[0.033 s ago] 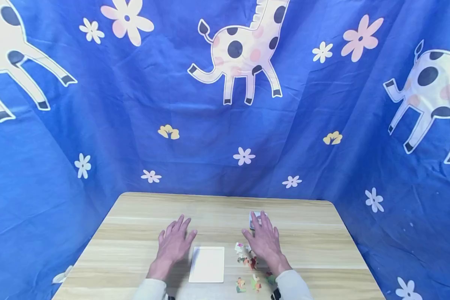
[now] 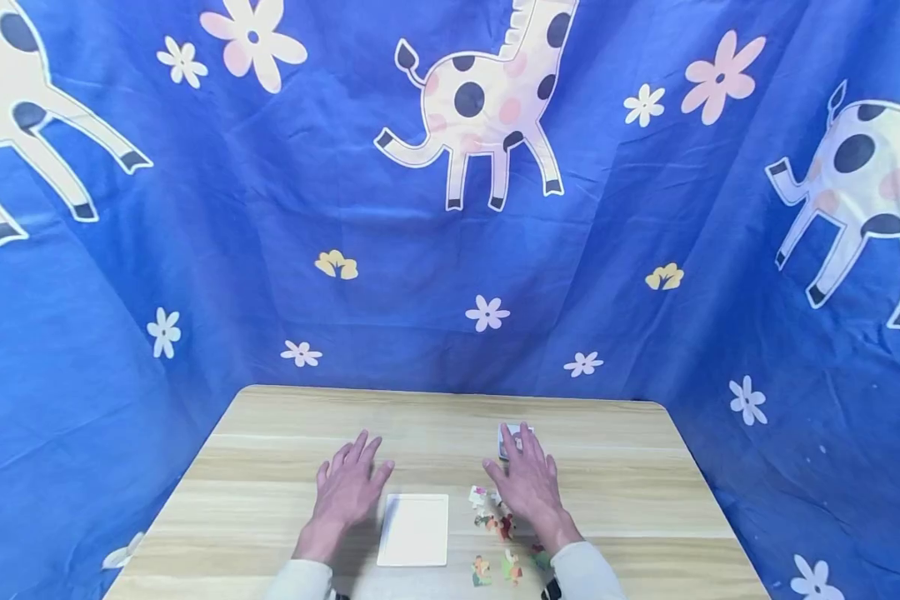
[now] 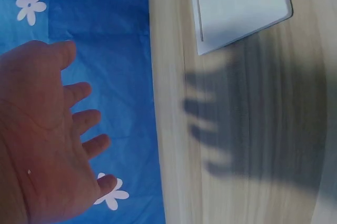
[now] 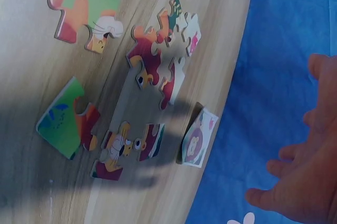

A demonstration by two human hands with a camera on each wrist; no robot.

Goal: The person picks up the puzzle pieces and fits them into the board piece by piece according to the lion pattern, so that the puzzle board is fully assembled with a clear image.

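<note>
Both hands hover over the table, palms down, fingers spread and holding nothing. My left hand (image 2: 347,490) is just left of a white shallow square tray (image 2: 414,531), and casts a shadow on the wood beside it in the left wrist view. My right hand (image 2: 528,486) is above and beside several loose jigsaw pieces, overlapping part of them in the head view. In the right wrist view one piece is green and orange (image 4: 79,10), another is a green corner piece (image 4: 58,116). A small box with a monkey picture (image 4: 195,145) lies beyond them, partly behind the right fingers in the head view.
The light wooden table (image 2: 270,467) has rounded far corners. A blue curtain (image 2: 412,333) with giraffes and flowers hangs behind it and along both sides.
</note>
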